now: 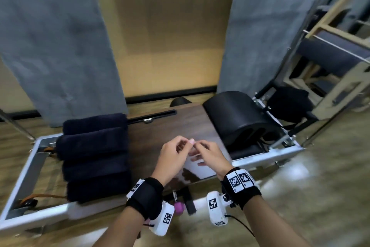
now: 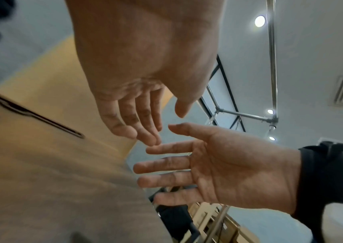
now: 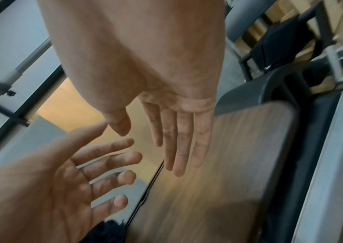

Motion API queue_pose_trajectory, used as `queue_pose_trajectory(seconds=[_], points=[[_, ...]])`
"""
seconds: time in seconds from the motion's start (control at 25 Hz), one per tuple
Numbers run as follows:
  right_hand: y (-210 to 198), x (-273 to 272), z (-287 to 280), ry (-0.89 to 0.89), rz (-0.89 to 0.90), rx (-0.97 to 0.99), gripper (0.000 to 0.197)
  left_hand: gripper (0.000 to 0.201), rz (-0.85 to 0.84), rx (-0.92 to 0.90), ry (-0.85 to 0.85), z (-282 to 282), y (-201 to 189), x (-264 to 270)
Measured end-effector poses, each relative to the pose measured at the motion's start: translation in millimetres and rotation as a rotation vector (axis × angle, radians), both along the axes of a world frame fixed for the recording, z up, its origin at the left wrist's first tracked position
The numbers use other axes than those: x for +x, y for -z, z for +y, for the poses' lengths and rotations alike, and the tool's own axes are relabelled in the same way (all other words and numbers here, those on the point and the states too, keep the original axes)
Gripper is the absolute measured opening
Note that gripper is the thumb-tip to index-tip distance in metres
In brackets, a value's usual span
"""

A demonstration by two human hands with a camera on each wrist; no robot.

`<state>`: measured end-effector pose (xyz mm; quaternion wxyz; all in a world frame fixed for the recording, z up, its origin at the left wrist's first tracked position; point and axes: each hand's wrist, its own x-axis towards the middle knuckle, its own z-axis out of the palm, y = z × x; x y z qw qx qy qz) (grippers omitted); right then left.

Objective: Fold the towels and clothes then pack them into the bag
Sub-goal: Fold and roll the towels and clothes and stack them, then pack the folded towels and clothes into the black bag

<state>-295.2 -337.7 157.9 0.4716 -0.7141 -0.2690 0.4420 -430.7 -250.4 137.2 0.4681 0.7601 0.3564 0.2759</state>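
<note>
Several folded dark navy towels (image 1: 94, 156) lie in a row on the left part of the wooden board (image 1: 170, 124). My left hand (image 1: 179, 147) and right hand (image 1: 202, 151) hover close together over the middle of the board, to the right of the towels. Both are empty, with relaxed, spread fingers. The left wrist view has the left hand (image 2: 141, 118) above and the right hand (image 2: 187, 166) palm up below it, fingertips nearly meeting. In the right wrist view the right hand (image 3: 172, 134) and left hand (image 3: 79, 172) face each other. A black bag (image 1: 288, 104) sits beyond the frame at the right.
A black curved padded barrel (image 1: 238, 118) stands on the right end of the board. A metal frame (image 1: 26, 170) surrounds the board. Grey curtains (image 1: 56, 46) hang behind, and wooden equipment (image 1: 332, 50) stands at the far right. A purple knob (image 1: 178, 207) is at the near edge.
</note>
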Motion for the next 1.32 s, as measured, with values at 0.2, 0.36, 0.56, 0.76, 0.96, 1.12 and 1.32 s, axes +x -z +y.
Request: queue_pose_trajectory(seconds=[0.2,0.36,0.56,0.76,0.96,1.12,1.32], points=[[22.0,133.8,-100.6,0.12,0.002,-0.048,0.03,0.024,0.113,-0.129,0.199,-77.3,5.9,147.9],[39.6,225.9,-163.6,0.235,0.039,-0.049,0.024,0.027,0.163,-0.204,0.318,-133.2,9.9,247.3],[55.6,312.5,-218.4,0.381,0.104,-0.022,0.023,0.023,0.177,-0.232,0.386,-182.1,14.0,340.5],[61.2,374.7,-231.3,0.404,0.128,-0.054,0.024,0.023,0.184,-0.254,0.412,-183.0,29.1,403.9],[64.4,459.2,-213.8,0.443,0.113,-0.084,0.023,0.025,0.168,-0.312,0.433,-151.5,53.0,494.4],[57.2,541.1,-184.0,0.442,0.053,-0.125,0.022,0.023,0.131,-0.328,0.414,-114.9,63.9,580.8],[42.5,644.9,-133.6,0.433,-0.004,-0.145,0.021,0.023,0.12,-0.341,0.379,-59.5,67.9,679.1]])
